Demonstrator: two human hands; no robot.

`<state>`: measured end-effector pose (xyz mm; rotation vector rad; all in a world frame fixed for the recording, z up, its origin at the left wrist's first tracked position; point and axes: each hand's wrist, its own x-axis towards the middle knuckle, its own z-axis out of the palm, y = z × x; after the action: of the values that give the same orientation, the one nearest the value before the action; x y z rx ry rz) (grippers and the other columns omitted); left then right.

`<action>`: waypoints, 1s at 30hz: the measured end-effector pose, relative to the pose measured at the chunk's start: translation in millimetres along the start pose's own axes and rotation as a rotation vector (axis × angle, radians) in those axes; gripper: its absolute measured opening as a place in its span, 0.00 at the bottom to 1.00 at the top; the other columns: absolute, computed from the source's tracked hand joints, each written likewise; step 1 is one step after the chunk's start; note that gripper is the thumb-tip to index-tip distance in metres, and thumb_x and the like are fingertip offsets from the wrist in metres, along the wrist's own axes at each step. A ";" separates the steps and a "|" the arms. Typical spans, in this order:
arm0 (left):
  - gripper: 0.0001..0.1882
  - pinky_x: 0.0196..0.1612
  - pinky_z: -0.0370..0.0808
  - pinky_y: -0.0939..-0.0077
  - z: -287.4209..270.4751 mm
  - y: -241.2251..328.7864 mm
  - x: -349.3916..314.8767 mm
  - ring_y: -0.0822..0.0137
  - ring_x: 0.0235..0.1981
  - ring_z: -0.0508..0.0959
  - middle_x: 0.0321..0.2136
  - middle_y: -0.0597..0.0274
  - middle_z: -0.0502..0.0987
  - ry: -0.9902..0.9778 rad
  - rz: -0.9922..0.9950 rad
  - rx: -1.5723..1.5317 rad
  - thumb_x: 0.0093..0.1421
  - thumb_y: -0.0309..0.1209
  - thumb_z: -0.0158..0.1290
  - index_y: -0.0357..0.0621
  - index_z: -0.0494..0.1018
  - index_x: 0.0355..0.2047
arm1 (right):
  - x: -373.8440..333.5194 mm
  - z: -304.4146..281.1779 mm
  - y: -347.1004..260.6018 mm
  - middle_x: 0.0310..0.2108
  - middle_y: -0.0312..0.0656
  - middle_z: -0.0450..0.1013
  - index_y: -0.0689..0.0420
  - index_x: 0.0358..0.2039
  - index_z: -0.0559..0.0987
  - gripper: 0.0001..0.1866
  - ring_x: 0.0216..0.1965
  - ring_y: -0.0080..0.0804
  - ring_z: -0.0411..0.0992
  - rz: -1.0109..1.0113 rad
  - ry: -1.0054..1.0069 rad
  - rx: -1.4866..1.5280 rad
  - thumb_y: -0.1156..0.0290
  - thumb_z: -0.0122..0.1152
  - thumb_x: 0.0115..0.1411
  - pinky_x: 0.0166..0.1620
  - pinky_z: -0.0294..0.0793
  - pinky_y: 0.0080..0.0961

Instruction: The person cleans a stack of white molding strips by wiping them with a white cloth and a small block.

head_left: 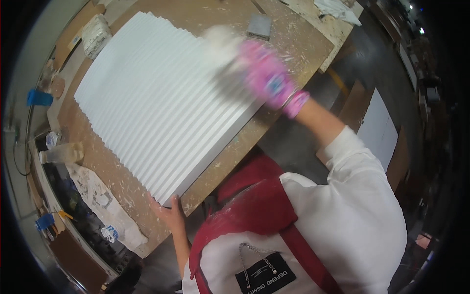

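Observation:
A white ribbed panel (152, 98) lies on the brown worktable, its parallel ridges running slantwise. At its near corner, my bare left hand (170, 214) grips the edge, the thumb on one side and the fingers on the other. My right hand (269, 76) wears a pink patterned glove and is over the panel's right part. A white wad, seemingly a cloth (221, 46), is in its grip, smeared by motion. The fingertips of that hand are blurred.
A grey block (259, 26) sits beyond my right hand. Along the left are a wrapped white bundle (96, 37), a blue object (40, 97), a clear bottle (63, 153), a stained cloth (100, 198) and a small white tub (110, 233). A white board (377, 127) stands off to the right.

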<state>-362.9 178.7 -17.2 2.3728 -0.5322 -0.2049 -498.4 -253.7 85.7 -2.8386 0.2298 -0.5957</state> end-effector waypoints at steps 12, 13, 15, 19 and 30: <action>0.45 0.65 0.56 0.55 -0.9 -7.4 -1.4 0.42 0.63 0.61 0.62 0.37 0.61 -0.004 -0.021 0.051 0.52 0.35 0.63 0.34 0.54 0.66 | -53.8 7.5 108.4 0.53 0.52 0.71 0.60 0.51 0.76 0.17 0.53 0.43 0.71 0.465 0.086 -0.199 0.70 0.52 0.63 0.57 0.69 0.35; 0.45 0.65 0.57 0.55 1.8 -12.6 -0.7 0.42 0.62 0.62 0.61 0.37 0.62 0.017 0.005 0.040 0.51 0.35 0.64 0.34 0.54 0.66 | -46.0 -1.6 103.0 0.53 0.53 0.70 0.63 0.52 0.75 0.18 0.53 0.43 0.71 0.682 0.211 -0.011 0.71 0.49 0.65 0.56 0.70 0.35; 0.46 0.62 0.61 0.54 7.3 -22.3 1.8 0.41 0.59 0.65 0.59 0.37 0.65 0.053 0.024 0.005 0.48 0.34 0.66 0.33 0.56 0.64 | -27.7 -5.3 58.7 0.55 0.54 0.69 0.66 0.55 0.72 0.19 0.54 0.43 0.71 0.315 0.222 0.331 0.71 0.48 0.66 0.57 0.69 0.34; 0.47 0.60 0.63 0.52 11.0 -30.6 1.9 0.40 0.56 0.67 0.56 0.37 0.67 0.072 0.138 0.116 0.47 0.36 0.68 0.32 0.58 0.63 | 17.6 25.9 -66.8 0.58 0.52 0.67 0.52 0.59 0.71 0.23 0.56 0.45 0.69 -0.170 0.014 0.058 0.70 0.54 0.62 0.59 0.67 0.38; 0.50 0.62 0.60 0.50 -24.3 8.8 9.8 0.42 0.61 0.64 0.60 0.39 0.63 0.083 0.072 0.024 0.50 0.40 0.67 0.37 0.52 0.67 | 36.8 56.5 -149.1 0.68 0.52 0.53 0.54 0.68 0.57 0.45 0.68 0.54 0.54 -0.335 -0.503 0.038 0.37 0.52 0.60 0.68 0.53 0.47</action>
<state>-349.9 183.0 6.8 2.3697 -0.5820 -0.0681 -426.1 -106.9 87.5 -2.8909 -0.3442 0.0749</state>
